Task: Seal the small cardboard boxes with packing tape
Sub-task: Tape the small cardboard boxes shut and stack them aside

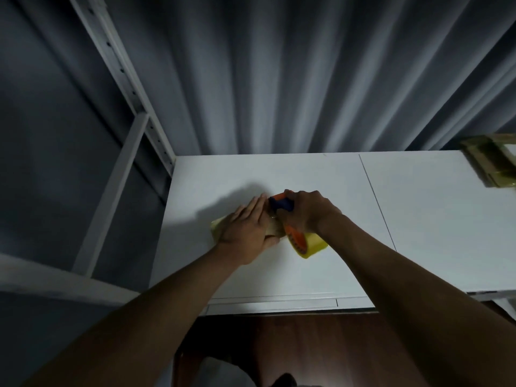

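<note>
A small cardboard box [216, 225] lies on the white table [307, 269], mostly hidden under my left hand [247, 229]. That hand lies flat on top of the box with straight fingers, thumb at the box's near side. My right hand [307, 210] grips the orange and blue tape dispenser [280, 203] at the box's right end. The dispenser's yellowish tape roll [308, 245] sticks out below my right wrist.
Taped cardboard boxes [491, 160] sit at the table's far right edge. A white metal rack upright [122, 88] and brace stand to the left. A grey curtain [279, 79] hangs behind the table. Dark floor shows below the near edge.
</note>
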